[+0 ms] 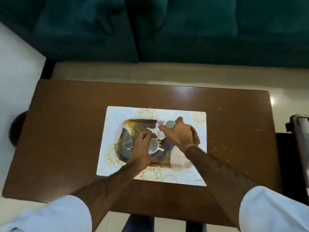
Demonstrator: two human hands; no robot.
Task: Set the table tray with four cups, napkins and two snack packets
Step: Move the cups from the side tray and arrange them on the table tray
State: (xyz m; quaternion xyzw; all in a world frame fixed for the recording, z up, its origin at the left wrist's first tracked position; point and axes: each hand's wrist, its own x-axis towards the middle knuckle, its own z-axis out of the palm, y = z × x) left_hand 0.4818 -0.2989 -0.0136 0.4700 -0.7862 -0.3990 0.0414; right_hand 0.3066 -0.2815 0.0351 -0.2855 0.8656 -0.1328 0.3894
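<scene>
Currently the left hand (pixel 142 149) grips a white cup (pixel 153 145) at tray (pixel 184 174) centre. Seat it upright (handle outward). Toward 1 o'clock, the right hand (pixel 179 133) grasps a second cup (pixel 169 124); keep them apart.

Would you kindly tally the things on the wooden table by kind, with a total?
Tray: 1
White cups clearly visible: 2, one at the left hand, one at the right hand
Total: 3
Blur and the hands may hide more cups. No napkins or snack packets show.
</scene>
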